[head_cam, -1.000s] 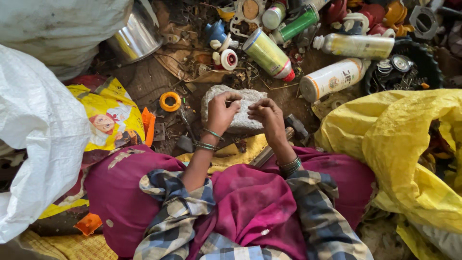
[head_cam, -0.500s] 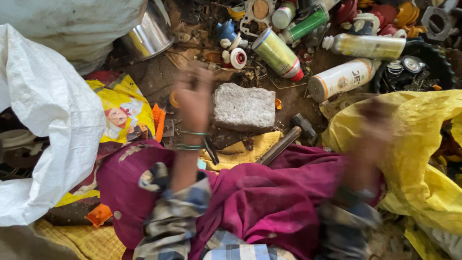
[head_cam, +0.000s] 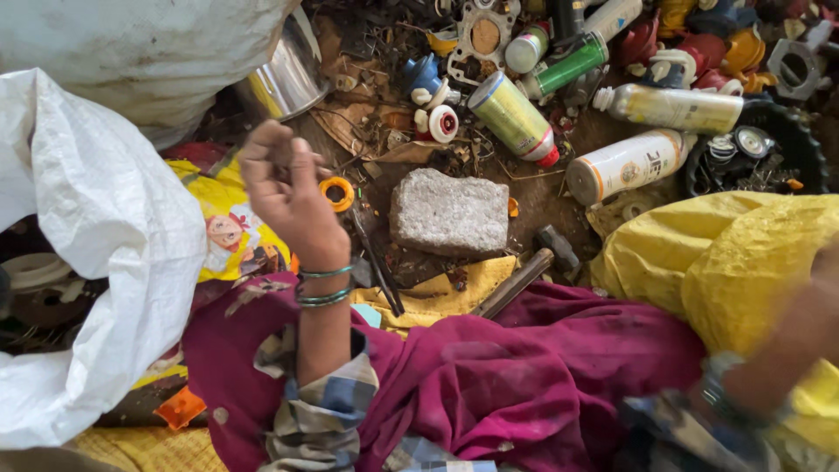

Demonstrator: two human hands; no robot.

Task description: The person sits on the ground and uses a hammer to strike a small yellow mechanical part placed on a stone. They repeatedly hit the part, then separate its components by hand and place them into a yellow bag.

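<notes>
The left hand (head_cam: 284, 188) is raised above the ground with its fingers curled loosely inward; whether it pinches some small thing I cannot tell, since the fingertips face away. It hovers just beside an orange ring (head_cam: 336, 192) and above a thin dark rod (head_cam: 376, 262) that lies slanted on the dirt. The right hand is out of view at the right edge; only a blurred forearm (head_cam: 786, 350) shows over the yellow sack (head_cam: 725, 262), so its grip cannot be told.

The grey stone block (head_cam: 450, 214) lies flat on the ground in the middle of the scrap, well clear of both hands, with a hammer (head_cam: 533, 271) resting just beside its lower right corner, handle toward the purple cloth (head_cam: 524, 367) on the lap.

The likely trouble: the ground around the stone is thick with wire, bent metal and sharp scraps, so a bare hand lowered carelessly could get cut. The spray cans (head_cam: 516, 118) lie near the stone; a stray hammer blow could dent or puncture one. Loose cloth could snag on the rod.
</notes>
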